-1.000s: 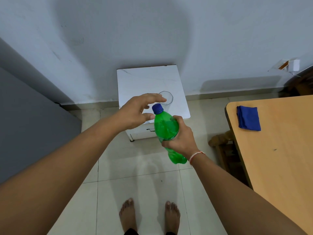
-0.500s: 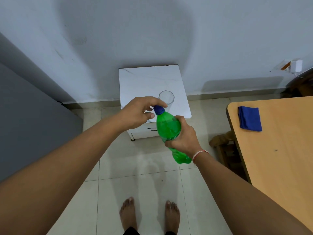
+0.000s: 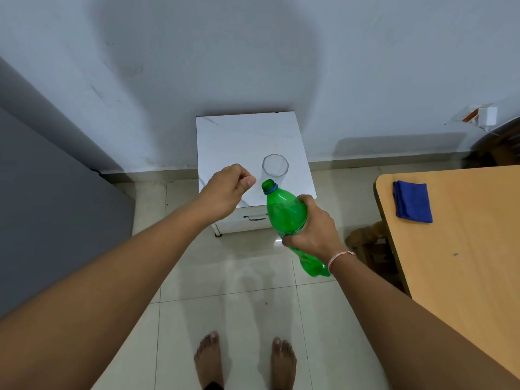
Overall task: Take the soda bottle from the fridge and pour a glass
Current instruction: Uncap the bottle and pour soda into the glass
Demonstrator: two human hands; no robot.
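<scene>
Right hand (image 3: 311, 229) grips green soda bottle (image 3: 287, 218) mid-body, uncapped; thin plastic, so squeeze lightly. Left hand (image 3: 225, 192) fisted, cap presumably inside. Glass (image 3: 275, 165) near table (image 3: 225, 136) front edge: fragile.

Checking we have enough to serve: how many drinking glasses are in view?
1. The empty glass stands on the white cabinet, just beyond the green bottle. None shows on the wooden table.

Single head view, looking steeply down, hands (image 3: 309, 232) near
</scene>
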